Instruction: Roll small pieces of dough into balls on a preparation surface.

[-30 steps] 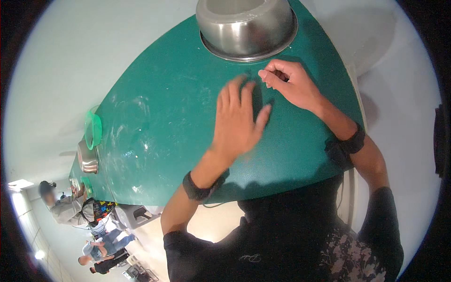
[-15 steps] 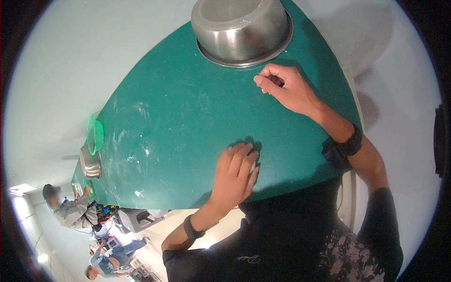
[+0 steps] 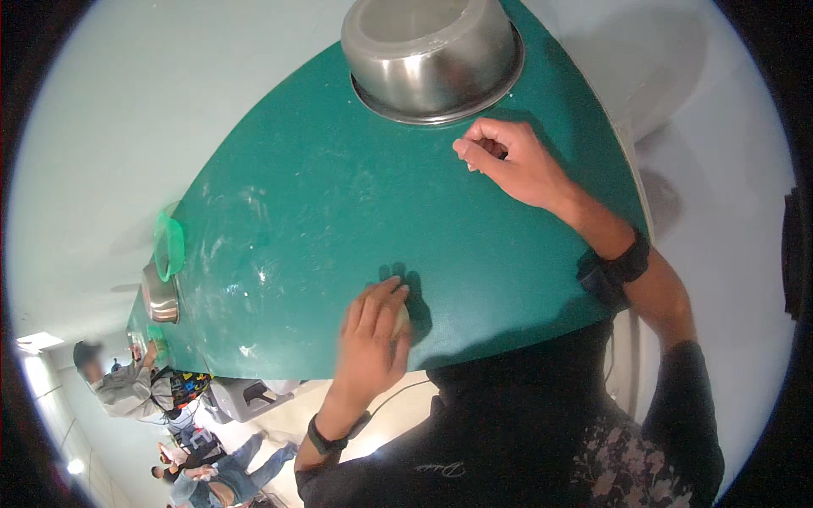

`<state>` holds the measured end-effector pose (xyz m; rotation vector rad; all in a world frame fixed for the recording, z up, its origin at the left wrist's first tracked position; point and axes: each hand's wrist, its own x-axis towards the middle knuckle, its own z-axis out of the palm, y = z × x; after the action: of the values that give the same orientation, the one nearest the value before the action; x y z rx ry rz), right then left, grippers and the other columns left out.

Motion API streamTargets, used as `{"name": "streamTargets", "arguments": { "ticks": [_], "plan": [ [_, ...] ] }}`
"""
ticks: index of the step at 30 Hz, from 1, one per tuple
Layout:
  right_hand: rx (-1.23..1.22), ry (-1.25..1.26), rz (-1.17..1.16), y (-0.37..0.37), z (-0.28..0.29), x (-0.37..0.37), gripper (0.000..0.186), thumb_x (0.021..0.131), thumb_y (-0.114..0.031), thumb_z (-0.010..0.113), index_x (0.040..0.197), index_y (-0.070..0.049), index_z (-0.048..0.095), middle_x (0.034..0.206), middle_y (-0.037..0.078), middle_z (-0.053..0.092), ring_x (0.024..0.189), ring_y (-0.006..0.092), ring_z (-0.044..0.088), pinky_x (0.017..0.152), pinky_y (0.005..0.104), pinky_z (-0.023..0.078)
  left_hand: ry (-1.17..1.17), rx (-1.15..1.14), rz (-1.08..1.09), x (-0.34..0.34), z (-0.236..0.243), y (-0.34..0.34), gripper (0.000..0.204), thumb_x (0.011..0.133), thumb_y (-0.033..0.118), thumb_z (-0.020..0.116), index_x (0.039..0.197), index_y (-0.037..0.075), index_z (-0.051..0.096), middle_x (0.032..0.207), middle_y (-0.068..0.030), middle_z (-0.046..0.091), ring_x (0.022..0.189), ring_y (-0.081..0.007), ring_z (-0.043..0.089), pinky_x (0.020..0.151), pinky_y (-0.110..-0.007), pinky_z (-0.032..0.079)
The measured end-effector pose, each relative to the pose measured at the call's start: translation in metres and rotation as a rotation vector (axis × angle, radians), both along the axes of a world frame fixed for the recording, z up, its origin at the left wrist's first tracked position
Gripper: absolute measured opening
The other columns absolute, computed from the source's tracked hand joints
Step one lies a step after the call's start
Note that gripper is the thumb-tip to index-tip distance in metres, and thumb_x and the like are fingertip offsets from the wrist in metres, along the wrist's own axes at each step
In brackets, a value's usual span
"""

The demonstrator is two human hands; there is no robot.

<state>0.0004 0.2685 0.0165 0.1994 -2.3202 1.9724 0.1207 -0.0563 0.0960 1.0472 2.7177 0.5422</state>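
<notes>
My left hand (image 3: 366, 339) is over the near edge of the green table (image 3: 313, 220), its fingers curved down around a pale lump (image 3: 400, 322). Most of the lump is hidden under the palm, and I cannot tell its kind. My right hand (image 3: 518, 161) hovers over the table farther off to the right, its fingers curled into a loose fist. Whatever the fist may hold is hidden by the fingers. Just beyond it a large stainless steel bowl (image 3: 432, 80) rests upside down on the table.
Whitish powdery smears mark the table's left part. At its far left stand a green plastic basket (image 3: 171, 245) and a smaller metal bowl (image 3: 159, 296). A person in a grey top (image 3: 127, 389) works at that end. Another person (image 3: 220, 483) is behind, near a grey plastic stool (image 3: 241, 398).
My left hand has moved to the left and slightly nearer to me, with the pale lump under its fingers. The right hand has hardly moved.
</notes>
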Motion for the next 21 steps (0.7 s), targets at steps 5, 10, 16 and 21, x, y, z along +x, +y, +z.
{"name": "streamTargets", "arguments": {
  "ticks": [5, 10, 16, 21],
  "plan": [
    [0.019, 0.015, 0.010, 0.001, 0.000, -0.002, 0.030, 0.106, -0.027, 0.075, 0.093, 0.000, 0.070, 0.075, -0.002, 0.065, 0.071, 0.0046, 0.056, 0.064, 0.0285, 0.048, -0.123, -0.093, 0.210, 0.020, -0.001, -0.007, 0.071, 0.106, 0.030, 0.065, 0.161, -0.008, 0.039, 0.163, -0.0323, 0.044, 0.146, -0.0558, 0.046, 0.119, -0.062, 0.042],
    [0.031, 0.030, 0.008, 0.001, 0.001, -0.003, 0.030, 0.106, -0.026, 0.075, 0.093, 0.000, 0.070, 0.076, -0.002, 0.064, 0.070, 0.0050, 0.055, 0.063, 0.0285, 0.048, 0.020, -0.055, 0.198, -0.006, -0.019, 0.019, 0.088, 0.106, 0.041, 0.067, 0.169, -0.006, 0.028, 0.172, -0.0346, 0.030, 0.156, -0.0579, 0.033, 0.126, -0.064, 0.034],
    [0.079, 0.014, 0.026, 0.005, -0.002, -0.003, 0.030, 0.107, -0.027, 0.075, 0.093, -0.001, 0.070, 0.076, -0.003, 0.064, 0.071, 0.0046, 0.056, 0.065, 0.0283, 0.049, 0.261, 0.028, 0.218, -0.101, -0.050, 0.031, 0.083, 0.107, 0.045, 0.064, 0.165, -0.007, 0.035, 0.171, -0.0340, 0.032, 0.155, -0.0539, 0.035, 0.128, -0.060, 0.029],
    [0.067, -0.016, 0.037, 0.003, -0.002, -0.001, 0.031, 0.109, -0.031, 0.071, 0.095, -0.003, 0.071, 0.079, -0.005, 0.065, 0.072, 0.0025, 0.054, 0.065, 0.0248, 0.046, 0.300, 0.084, 0.264, -0.110, -0.053, 0.031, 0.079, 0.103, 0.039, 0.069, 0.161, -0.008, 0.041, 0.166, -0.0347, 0.039, 0.147, -0.0539, 0.042, 0.124, -0.061, 0.034]
  ]
}}
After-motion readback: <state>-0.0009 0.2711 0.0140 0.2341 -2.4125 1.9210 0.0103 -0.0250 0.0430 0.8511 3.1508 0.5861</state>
